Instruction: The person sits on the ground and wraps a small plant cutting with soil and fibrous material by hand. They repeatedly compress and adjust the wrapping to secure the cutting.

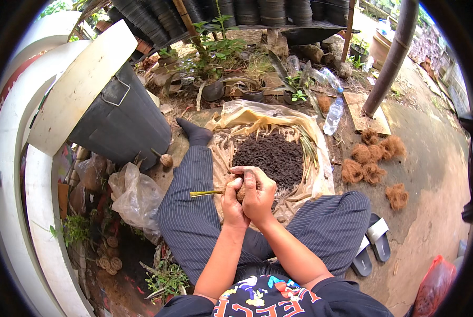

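My left hand (234,204) and my right hand (258,190) are pressed together around a brown fibrous ball (240,194), mostly hidden by the fingers. A short green-yellow stalk (206,193) sticks out of it to the left. Just beyond the hands lies a heap of dark, crumbly soil (274,156) on a spread-out plastic sheet (324,158) with raised, crumpled edges. Long thin pale-green strips (309,146) lie along the heap's right side. Several loose tufts of brown coconut fibre (373,152) rest on the ground to the right of the sheet.
A large dark bin (121,115) stands at the left, with a brown ball and stalk (166,160) beside it. A crumpled plastic bag (135,194) lies nearby. Plastic bottle (333,117), upright pole (393,59) and sandals (373,241) are at the right; potted plants (213,90) are ahead.
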`<action>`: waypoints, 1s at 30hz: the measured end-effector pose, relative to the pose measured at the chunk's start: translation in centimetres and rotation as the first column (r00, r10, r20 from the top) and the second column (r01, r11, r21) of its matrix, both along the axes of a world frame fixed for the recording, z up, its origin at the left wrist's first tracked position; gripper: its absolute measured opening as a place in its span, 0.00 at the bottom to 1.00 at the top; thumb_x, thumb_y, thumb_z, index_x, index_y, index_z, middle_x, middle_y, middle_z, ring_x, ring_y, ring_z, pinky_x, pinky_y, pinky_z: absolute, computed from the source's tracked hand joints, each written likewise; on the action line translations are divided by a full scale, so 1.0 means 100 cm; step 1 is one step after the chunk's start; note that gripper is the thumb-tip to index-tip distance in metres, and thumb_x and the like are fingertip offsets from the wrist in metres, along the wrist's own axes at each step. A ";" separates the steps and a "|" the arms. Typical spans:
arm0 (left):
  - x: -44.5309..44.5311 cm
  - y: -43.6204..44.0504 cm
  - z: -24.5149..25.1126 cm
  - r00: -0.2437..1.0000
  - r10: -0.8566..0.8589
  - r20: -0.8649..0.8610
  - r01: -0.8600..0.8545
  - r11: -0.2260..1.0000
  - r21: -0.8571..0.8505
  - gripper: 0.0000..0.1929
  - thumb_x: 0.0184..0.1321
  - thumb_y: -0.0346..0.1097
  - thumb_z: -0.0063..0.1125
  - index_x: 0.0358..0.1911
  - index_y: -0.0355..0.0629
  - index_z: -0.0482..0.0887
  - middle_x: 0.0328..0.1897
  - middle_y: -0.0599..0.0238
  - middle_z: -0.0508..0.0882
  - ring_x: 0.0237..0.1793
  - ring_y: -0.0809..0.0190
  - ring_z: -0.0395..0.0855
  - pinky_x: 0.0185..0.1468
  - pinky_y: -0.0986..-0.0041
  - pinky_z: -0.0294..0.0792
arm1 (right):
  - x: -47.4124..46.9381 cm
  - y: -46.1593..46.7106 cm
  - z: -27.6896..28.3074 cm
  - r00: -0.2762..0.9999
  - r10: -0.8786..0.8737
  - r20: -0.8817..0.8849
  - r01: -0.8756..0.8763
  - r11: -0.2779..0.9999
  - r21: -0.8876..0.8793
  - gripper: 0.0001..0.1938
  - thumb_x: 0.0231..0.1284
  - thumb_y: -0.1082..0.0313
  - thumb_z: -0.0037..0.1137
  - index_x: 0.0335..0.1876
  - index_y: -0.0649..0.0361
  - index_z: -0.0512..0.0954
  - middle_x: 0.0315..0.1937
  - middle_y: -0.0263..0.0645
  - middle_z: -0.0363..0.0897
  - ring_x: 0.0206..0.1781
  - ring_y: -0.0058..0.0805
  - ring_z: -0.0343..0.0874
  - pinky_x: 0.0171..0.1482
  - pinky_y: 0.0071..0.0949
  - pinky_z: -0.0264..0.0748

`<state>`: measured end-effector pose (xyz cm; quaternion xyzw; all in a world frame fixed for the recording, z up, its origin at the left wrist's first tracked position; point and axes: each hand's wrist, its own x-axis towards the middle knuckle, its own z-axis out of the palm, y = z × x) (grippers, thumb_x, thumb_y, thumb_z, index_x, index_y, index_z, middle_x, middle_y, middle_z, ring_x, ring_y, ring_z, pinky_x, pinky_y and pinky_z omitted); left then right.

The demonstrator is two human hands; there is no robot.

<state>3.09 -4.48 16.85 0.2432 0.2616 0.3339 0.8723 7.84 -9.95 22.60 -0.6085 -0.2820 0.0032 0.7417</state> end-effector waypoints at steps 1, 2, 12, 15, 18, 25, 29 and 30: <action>0.004 0.003 -0.007 1.000 0.008 0.002 -0.008 1.000 -0.011 0.12 0.79 0.39 0.50 0.40 0.46 0.87 0.23 0.81 0.71 0.24 0.74 0.71 0.33 0.79 0.66 | 0.001 -0.001 -0.001 0.997 -0.030 0.076 0.030 1.000 0.006 0.22 0.83 0.58 0.47 0.46 0.69 0.88 0.39 0.46 0.92 0.39 0.33 0.90 0.46 0.31 0.83; 0.006 0.004 -0.013 0.996 -0.065 0.056 0.064 0.998 0.007 0.12 0.80 0.44 0.52 0.54 0.46 0.79 0.43 0.73 0.71 0.44 0.68 0.69 0.50 0.78 0.64 | 0.001 -0.001 -0.001 0.999 -0.011 0.052 0.012 1.000 -0.004 0.20 0.81 0.59 0.49 0.45 0.68 0.88 0.39 0.47 0.91 0.40 0.36 0.90 0.46 0.32 0.83; -0.016 -0.004 0.027 0.997 0.031 0.068 -0.047 0.970 0.239 0.08 0.74 0.31 0.58 0.52 0.39 0.83 0.46 0.67 0.86 0.46 0.66 0.86 0.53 0.71 0.81 | 0.001 0.008 -0.004 0.969 0.086 -0.231 -0.086 0.996 0.012 0.20 0.87 0.57 0.45 0.59 0.68 0.82 0.51 0.50 0.88 0.52 0.38 0.87 0.60 0.34 0.79; -0.013 -0.003 0.035 0.986 0.166 0.006 -0.152 0.888 0.434 0.06 0.74 0.31 0.58 0.49 0.39 0.82 0.45 0.66 0.86 0.44 0.67 0.85 0.51 0.73 0.80 | -0.003 0.015 -0.007 0.673 0.248 -0.697 -0.150 0.968 0.200 0.22 0.89 0.53 0.42 0.63 0.66 0.79 0.53 0.44 0.86 0.55 0.33 0.84 0.62 0.31 0.78; -0.011 -0.005 0.037 0.962 0.268 -0.052 -0.183 0.775 0.605 0.05 0.72 0.30 0.59 0.46 0.39 0.81 0.43 0.66 0.86 0.43 0.68 0.85 0.51 0.73 0.79 | -0.005 0.010 -0.007 0.446 0.468 -0.763 -0.223 0.884 0.411 0.22 0.90 0.51 0.41 0.64 0.64 0.77 0.55 0.41 0.83 0.57 0.26 0.81 0.62 0.28 0.77; -0.013 -0.008 0.040 0.996 0.063 -0.070 -0.001 0.749 0.662 0.06 0.71 0.30 0.62 0.46 0.38 0.82 0.43 0.65 0.88 0.44 0.69 0.85 0.53 0.74 0.77 | -0.007 0.004 0.000 0.649 0.320 -0.690 -0.151 0.943 0.296 0.23 0.89 0.54 0.40 0.60 0.68 0.80 0.53 0.45 0.86 0.54 0.30 0.86 0.59 0.31 0.83; -0.014 0.005 0.040 0.993 -0.094 -0.074 0.119 0.709 0.695 0.05 0.70 0.29 0.62 0.45 0.36 0.83 0.42 0.66 0.88 0.43 0.70 0.85 0.51 0.75 0.77 | -0.004 0.004 -0.004 0.577 0.358 -0.734 -0.111 0.925 0.363 0.21 0.88 0.57 0.43 0.55 0.69 0.83 0.45 0.41 0.88 0.44 0.26 0.86 0.52 0.27 0.82; -0.014 0.008 0.039 0.992 -0.099 -0.074 0.121 0.673 0.729 0.06 0.70 0.29 0.63 0.45 0.36 0.83 0.42 0.67 0.88 0.43 0.71 0.85 0.51 0.76 0.76 | -0.004 0.005 -0.005 0.556 0.366 -0.746 -0.102 0.921 0.376 0.21 0.88 0.58 0.43 0.54 0.69 0.83 0.45 0.42 0.88 0.44 0.26 0.86 0.52 0.27 0.82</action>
